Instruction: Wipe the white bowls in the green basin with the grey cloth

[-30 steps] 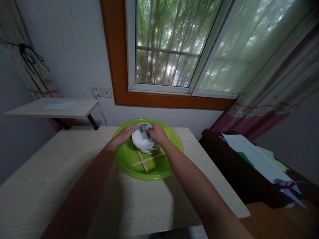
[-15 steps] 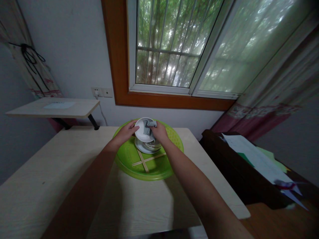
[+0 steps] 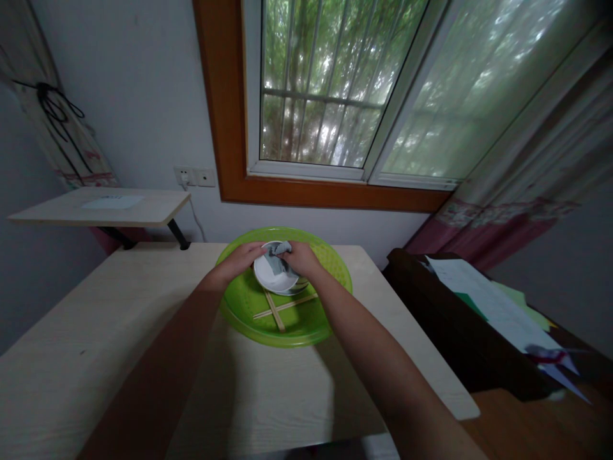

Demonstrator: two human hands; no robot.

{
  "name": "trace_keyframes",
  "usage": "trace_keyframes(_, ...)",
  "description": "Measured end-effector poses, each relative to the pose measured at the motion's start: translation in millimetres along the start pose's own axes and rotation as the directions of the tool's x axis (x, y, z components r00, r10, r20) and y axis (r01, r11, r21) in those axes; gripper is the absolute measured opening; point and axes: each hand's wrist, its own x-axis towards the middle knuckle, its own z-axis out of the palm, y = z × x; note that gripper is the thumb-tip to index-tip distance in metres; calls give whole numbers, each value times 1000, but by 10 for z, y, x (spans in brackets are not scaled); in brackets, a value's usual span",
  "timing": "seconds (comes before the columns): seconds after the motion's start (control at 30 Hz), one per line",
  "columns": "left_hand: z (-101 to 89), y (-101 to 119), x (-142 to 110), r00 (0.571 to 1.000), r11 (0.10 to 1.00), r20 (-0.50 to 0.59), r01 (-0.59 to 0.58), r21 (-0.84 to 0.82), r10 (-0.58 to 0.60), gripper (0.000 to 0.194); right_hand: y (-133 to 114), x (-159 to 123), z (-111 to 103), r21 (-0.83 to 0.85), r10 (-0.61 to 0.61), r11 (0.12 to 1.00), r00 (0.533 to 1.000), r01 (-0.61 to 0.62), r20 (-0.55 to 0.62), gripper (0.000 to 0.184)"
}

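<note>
A white bowl point(image 3: 269, 276) is tilted toward me above the round green basin point(image 3: 234, 319), its left rim gripped by my left hand point(image 3: 242, 260). My right hand point(image 3: 302, 259) pinches a grey cloth point(image 3: 275, 260) that lies against the inside of the bowl. Below and behind the bowl, parts of stacked dishes point(image 3: 301, 285) show; the bowl hides most of them. Nearer to me in the basin, light wooden chopsticks point(image 3: 276, 312) lie crossed.
The basin rests on a pale wooden table point(image 3: 268, 396). At the left stands a small raised shelf point(image 3: 158, 214) with a paper on it. Papers point(image 3: 483, 306) lie on dark furniture at the right. A window point(image 3: 335, 96) is behind.
The bowl has come down and slightly left, covering more of the dishes beneath. Both hands have lowered with it, and the cloth has shifted along the bowl's inside.
</note>
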Motion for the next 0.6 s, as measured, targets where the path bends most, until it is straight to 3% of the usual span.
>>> trace_keyframes(0.2, 34, 55, -29, 995, 1000, -101, -17, 17, 18, 61, 11, 55, 19, 89, 82, 993, 993, -74, -89, 19)
trace_keyframes(0.37, 59, 44, -35, 995, 999, -97, 28, -34, -31, 70, 19, 82, -17, 147, 212, 972, 959, -186, -189, 21)
trace_keyframes(0.6, 24, 59, -7, 986, 998, -164, 15, 68, -3, 58, 24, 69, -8, 139, 198, 975, 964, -174, -180, 20)
